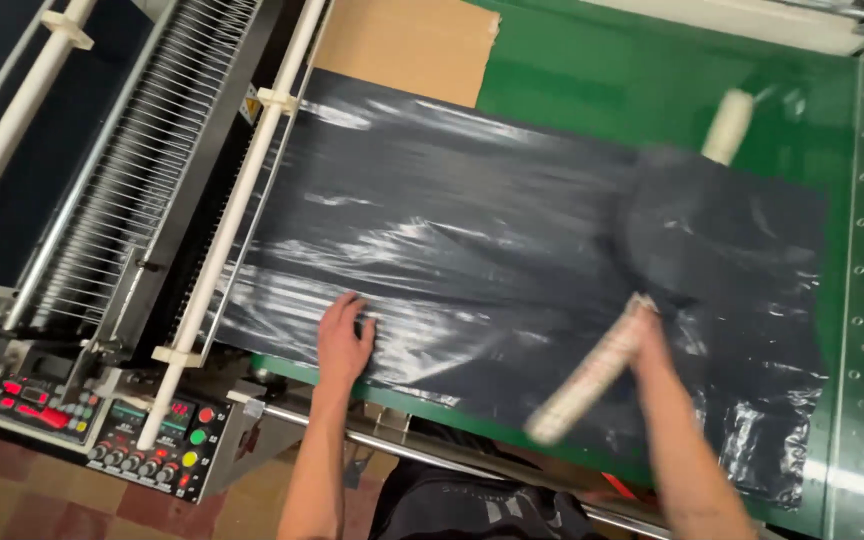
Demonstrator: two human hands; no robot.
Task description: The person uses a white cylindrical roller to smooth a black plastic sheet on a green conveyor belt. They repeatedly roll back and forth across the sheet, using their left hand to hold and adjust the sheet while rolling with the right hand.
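left hand (344,342): fingers spread, flat on black plastic film (472,250) | right hand (649,330): blurred, clamped on film roll's pale core tube (592,372) | green machine table (652,90) beneath film | control panel (157,440) left of left hand

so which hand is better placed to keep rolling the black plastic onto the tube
Right, probably. The right hand is at the near end of the pale tube with the dark roll wound round it. The left hand lies flat on the black plastic sheet, away from the tube.
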